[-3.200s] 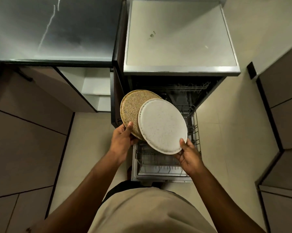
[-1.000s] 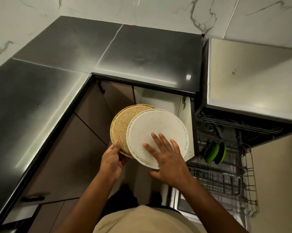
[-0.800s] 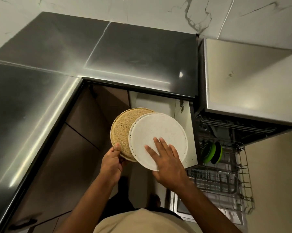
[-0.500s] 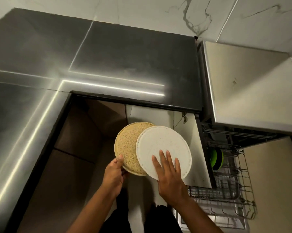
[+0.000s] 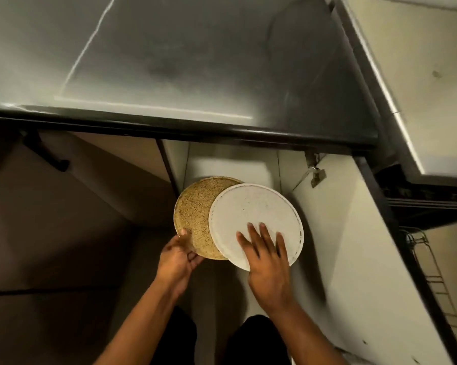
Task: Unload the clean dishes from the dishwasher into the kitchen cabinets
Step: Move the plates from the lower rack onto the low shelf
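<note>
Grip, left: the left hand (image 5: 177, 256) held the near left rim of the round tan speckled plate (image 5: 195, 214), thumb curled over the top face and fingers tucked beneath
Grip, right: the right hand (image 5: 268, 262) lay flat on the round white plate (image 5: 253, 209), fingers (image 5: 261, 233) straight and spread across its near half, wrapped round nothing; the thumb could not be made out
Plates: the round white plate sat on top of the tan one, shifted to the right so that it covered the tan plate's right part; both were roughly level
Where the plates were: in front of the open cabinet under the counter, over its pale cabinet shelf (image 5: 222, 167); whether they were already inside could not be told
Counter: a glossy dark stone countertop (image 5: 182, 61) filled the far part of the scene, its black edge running left to right just beyond the plates
Right of the plates: a pale open cabinet door (image 5: 354, 246) with a metal hinge (image 5: 314, 172) at its far end
Left of the plates: a brown closed cabinet door (image 5: 64, 219) bearing a black bar handle (image 5: 45, 154)
Far right: the dishwasher's grey flat top (image 5: 419, 75), with a wire rack (image 5: 433, 272) showing below it at the right edge
</note>
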`<state>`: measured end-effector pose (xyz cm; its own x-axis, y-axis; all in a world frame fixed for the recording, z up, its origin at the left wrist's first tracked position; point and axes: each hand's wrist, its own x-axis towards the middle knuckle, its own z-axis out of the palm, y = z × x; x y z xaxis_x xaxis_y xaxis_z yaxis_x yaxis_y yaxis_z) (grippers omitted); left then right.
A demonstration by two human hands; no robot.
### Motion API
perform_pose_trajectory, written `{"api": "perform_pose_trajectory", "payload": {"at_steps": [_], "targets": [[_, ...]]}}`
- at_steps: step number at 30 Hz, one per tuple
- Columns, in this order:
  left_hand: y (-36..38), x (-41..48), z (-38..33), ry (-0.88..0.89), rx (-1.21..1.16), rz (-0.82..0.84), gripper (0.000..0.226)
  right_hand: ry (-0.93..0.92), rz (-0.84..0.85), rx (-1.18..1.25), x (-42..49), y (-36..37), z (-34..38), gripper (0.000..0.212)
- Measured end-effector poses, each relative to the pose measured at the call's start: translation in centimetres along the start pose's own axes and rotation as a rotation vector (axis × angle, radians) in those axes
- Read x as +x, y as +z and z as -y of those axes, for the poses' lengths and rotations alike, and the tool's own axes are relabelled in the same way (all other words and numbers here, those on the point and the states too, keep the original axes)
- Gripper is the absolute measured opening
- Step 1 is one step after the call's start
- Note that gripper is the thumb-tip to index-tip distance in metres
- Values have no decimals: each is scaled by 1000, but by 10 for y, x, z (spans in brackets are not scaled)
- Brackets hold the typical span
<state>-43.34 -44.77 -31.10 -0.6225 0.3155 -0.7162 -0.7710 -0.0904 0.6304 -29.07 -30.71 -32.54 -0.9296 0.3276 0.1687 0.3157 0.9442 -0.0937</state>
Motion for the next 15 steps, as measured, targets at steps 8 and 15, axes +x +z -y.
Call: {"api": "perform_pose_trajectory", "payload": {"at_steps": [8, 15], "targets": [[-4, 156, 52, 107, -113, 115, 29, 0, -120, 26, 62, 144, -44, 80], [7, 229, 68, 388, -154, 198, 26, 9, -236, 8, 106, 201, -81, 76]]}}
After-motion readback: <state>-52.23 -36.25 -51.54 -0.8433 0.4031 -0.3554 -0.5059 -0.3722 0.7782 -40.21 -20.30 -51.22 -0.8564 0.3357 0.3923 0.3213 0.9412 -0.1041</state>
